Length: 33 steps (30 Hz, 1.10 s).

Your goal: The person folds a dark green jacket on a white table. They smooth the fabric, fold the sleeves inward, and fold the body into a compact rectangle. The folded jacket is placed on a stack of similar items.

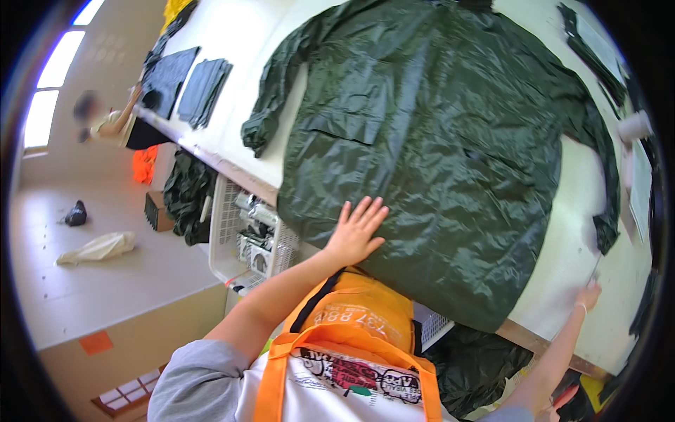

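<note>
A dark green, shiny raincoat (422, 162) lies spread across the white table (264, 158), its sleeves out to both sides. My left hand (357, 232) rests flat on the coat's lower left part with fingers spread. Off to the right, past the coat's hem, my right hand (589, 295) is closed at the table's surface, just below the end of the right sleeve (606, 228). A small thin thing seems to stick out from its fingers, too small to name.
Folded dark garments (204, 91) lie at the table's far left. A white basket (223, 235) with packed items stands below the left edge. Dark green cloth (478, 369) hangs below the near edge. A white roll (635, 126) sits at right. Another person (116, 126) stands far left.
</note>
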Tool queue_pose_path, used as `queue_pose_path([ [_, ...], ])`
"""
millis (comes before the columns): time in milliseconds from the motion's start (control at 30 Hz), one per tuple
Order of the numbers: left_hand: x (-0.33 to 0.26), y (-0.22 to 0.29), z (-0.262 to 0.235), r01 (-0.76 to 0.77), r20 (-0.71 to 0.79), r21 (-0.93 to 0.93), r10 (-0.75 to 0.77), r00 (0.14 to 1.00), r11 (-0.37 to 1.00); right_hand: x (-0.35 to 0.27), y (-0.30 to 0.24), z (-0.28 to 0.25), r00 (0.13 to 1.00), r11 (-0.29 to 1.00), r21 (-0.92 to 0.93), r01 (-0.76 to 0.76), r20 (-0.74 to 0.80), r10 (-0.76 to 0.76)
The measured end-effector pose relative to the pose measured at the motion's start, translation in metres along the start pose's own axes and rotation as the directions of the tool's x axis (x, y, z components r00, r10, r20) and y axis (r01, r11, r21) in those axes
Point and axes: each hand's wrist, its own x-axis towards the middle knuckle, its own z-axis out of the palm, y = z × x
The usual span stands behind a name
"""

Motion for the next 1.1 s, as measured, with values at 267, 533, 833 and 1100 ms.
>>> queue_pose_path([
  [267,0.002,-0.053,-0.035,-0.042,-0.33,-0.24,-0.041,0.943,0.97,-0.065,-0.147,-0.088,0.974,0.381,0.897,-0.224,0.195,0.114],
  [533,0.065,-0.212,-0.065,0.217,-0.521,-0.19,-0.286,0.804,0.957,-0.275,-0.467,-0.153,0.807,-0.066,0.868,-0.492,0.427,-0.409],
  [833,0.102,-0.264,-0.07,-0.093,-0.377,-0.522,-0.131,0.917,0.848,-0.394,-0.6,-0.153,0.767,0.345,0.916,-0.206,0.37,-0.524],
  [1100,0.128,-0.275,-0.078,0.171,-0.186,-0.548,-0.318,0.93,0.819,-0.438,-0.685,-0.153,0.719,0.417,0.893,-0.17,0.402,-0.567],
])
